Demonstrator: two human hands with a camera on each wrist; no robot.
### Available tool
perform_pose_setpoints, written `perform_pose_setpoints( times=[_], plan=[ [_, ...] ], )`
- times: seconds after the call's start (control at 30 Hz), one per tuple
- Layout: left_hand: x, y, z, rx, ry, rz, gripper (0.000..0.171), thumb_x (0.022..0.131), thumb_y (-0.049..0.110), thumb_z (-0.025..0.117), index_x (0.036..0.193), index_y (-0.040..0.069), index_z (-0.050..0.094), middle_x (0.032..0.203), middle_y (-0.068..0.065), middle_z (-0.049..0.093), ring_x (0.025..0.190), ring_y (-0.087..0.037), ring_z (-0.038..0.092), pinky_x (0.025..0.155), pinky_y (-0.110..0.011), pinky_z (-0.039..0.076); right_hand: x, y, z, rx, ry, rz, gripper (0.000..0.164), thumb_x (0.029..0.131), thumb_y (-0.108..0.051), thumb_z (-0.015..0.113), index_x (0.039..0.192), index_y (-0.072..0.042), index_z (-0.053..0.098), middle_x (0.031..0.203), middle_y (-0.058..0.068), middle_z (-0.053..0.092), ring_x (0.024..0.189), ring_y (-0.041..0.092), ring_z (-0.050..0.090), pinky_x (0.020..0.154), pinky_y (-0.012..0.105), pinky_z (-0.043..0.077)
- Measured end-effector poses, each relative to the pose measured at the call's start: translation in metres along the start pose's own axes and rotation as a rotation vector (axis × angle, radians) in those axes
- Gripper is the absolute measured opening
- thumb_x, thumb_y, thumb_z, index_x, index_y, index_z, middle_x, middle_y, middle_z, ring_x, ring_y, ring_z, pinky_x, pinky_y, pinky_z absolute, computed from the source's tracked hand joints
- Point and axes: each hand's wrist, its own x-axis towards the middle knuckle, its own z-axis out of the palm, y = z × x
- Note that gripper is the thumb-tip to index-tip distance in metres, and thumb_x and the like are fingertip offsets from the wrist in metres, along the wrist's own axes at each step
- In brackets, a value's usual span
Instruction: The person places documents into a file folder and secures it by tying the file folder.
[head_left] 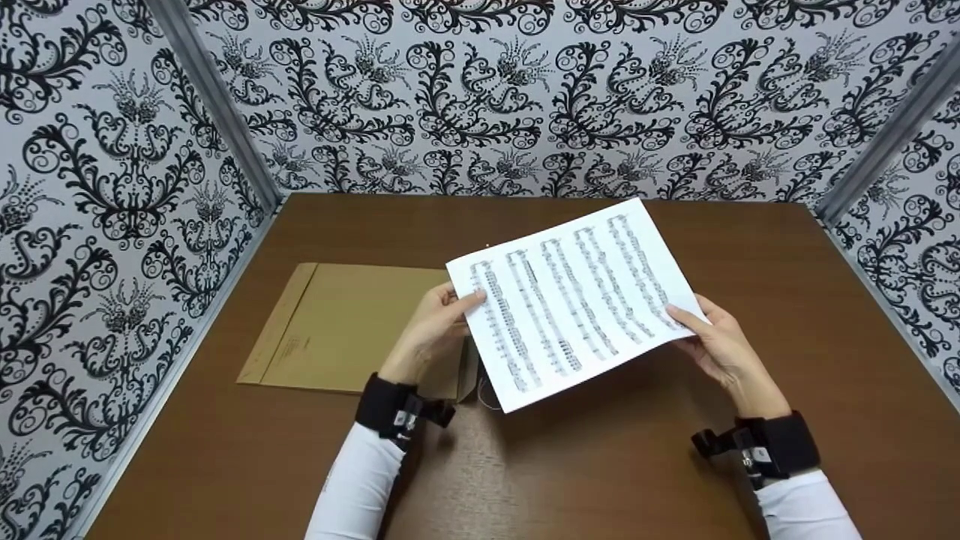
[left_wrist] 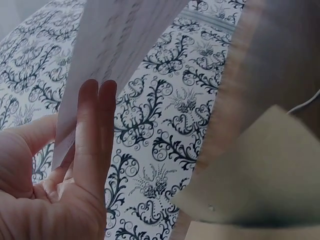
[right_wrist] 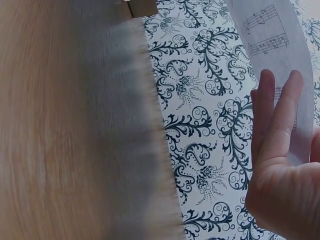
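A white sheet of printed music (head_left: 570, 300) is held up over the table, turned so that its staves run steeply down the page. My left hand (head_left: 436, 322) pinches its left edge, thumb on the printed face and fingers behind. At the opposite edge my right hand (head_left: 716, 337) grips it the same way. In the left wrist view, two fingers (left_wrist: 89, 125) lie straight along the back of the sheet (left_wrist: 100, 55). Musical notation also shows on the paper (right_wrist: 270, 40) in the right wrist view, behind the fingers of my right hand (right_wrist: 285, 165).
A flat brown cardboard envelope (head_left: 352, 322) lies on the brown table (head_left: 600, 465) at the left, partly behind my left hand. By its right end, a dark item with a thin white loop (head_left: 486, 396) is mostly hidden under the sheet. Patterned walls (head_left: 495, 97) enclose the table.
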Motion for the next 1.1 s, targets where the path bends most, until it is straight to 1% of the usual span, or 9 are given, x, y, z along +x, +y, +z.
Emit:
perform_pose_setpoints(
  times=[0.1,0.2,0.33,0.47,0.57,0.73,0.87,0.93,1.1],
  plan=[
    [0.0,-0.003,0.006,-0.009,-0.037,0.011,0.038,0.103,0.008,0.057,0.136,-0.009,0.054,0.091,0.004,0.077,0.078,-0.011,0.076,0.071,-0.026,0.063,0.0,0.0,0.001,0.015,0.017,-0.005,0.02,0.103,-0.005,0.057,0.114,-0.02,0.064,0.099,-0.004,0.076,0.085,0.008,0.076,0.073,0.02,0.062],
    [0.001,-0.007,0.011,0.014,-0.057,0.019,0.037,0.103,0.008,0.056,0.135,-0.009,0.055,0.094,0.002,0.078,0.081,-0.012,0.077,0.073,-0.028,0.064,0.001,0.0,0.002,0.025,0.031,-0.009,0.019,0.103,-0.005,0.057,0.112,-0.02,0.065,0.098,-0.004,0.076,0.085,0.008,0.075,0.073,0.02,0.062],
    [0.001,-0.012,0.018,0.046,-0.079,0.042,0.037,0.102,0.009,0.057,0.135,-0.009,0.057,0.103,-0.006,0.078,0.084,-0.014,0.078,0.074,-0.029,0.064,0.002,0.001,0.002,0.034,0.042,-0.009,0.02,0.103,-0.005,0.057,0.112,-0.02,0.066,0.098,-0.005,0.075,0.085,0.007,0.075,0.074,0.02,0.062],
    [0.001,-0.015,0.022,0.055,-0.079,0.072,0.039,0.102,0.01,0.058,0.137,-0.007,0.056,0.109,-0.012,0.077,0.085,-0.015,0.078,0.074,-0.029,0.064,0.002,0.001,0.004,0.03,0.056,-0.012,0.021,0.102,-0.005,0.057,0.109,-0.022,0.068,0.096,-0.005,0.076,0.083,0.007,0.075,0.072,0.02,0.062],
    [0.002,-0.016,0.024,0.058,-0.047,0.084,0.039,0.101,0.01,0.059,0.135,-0.007,0.057,0.105,-0.01,0.078,0.081,-0.014,0.077,0.072,-0.028,0.064,0.002,0.002,0.006,0.021,0.055,-0.01,0.021,0.102,-0.006,0.057,0.108,-0.023,0.068,0.095,-0.006,0.076,0.082,0.006,0.074,0.071,0.019,0.061],
    [0.003,-0.015,0.023,0.07,-0.008,0.079,0.037,0.1,0.008,0.06,0.133,-0.008,0.059,0.101,-0.009,0.078,0.078,-0.013,0.077,0.071,-0.028,0.064,0.002,0.003,0.009,0.016,0.041,-0.001,0.019,0.102,-0.005,0.057,0.112,-0.02,0.065,0.097,-0.005,0.075,0.084,0.007,0.075,0.072,0.02,0.062],
    [0.003,-0.014,0.019,0.086,-0.016,0.063,0.037,0.1,0.009,0.06,0.133,-0.007,0.058,0.104,-0.012,0.078,0.08,-0.015,0.077,0.073,-0.03,0.065,0.001,0.003,0.01,0.004,0.035,0.015,0.018,0.102,-0.005,0.058,0.112,-0.02,0.064,0.096,-0.005,0.075,0.082,0.007,0.075,0.071,0.02,0.062],
    [0.003,-0.014,0.017,0.11,-0.023,0.055,0.037,0.101,0.01,0.06,0.134,-0.006,0.058,0.106,-0.013,0.078,0.081,-0.015,0.077,0.073,-0.03,0.065,0.001,0.003,0.01,-0.016,0.025,0.02,0.018,0.103,-0.006,0.058,0.115,-0.019,0.062,0.096,-0.005,0.075,0.083,0.007,0.075,0.072,0.02,0.062],
    [0.0,-0.011,0.011,0.142,-0.051,0.058,0.037,0.102,0.011,0.059,0.135,-0.006,0.057,0.107,-0.013,0.078,0.081,-0.014,0.077,0.072,-0.028,0.064,0.0,0.003,0.009,-0.054,-0.015,0.024,0.02,0.103,-0.007,0.058,0.119,-0.017,0.059,0.098,-0.004,0.076,0.084,0.008,0.076,0.072,0.021,0.062]
  ],
)
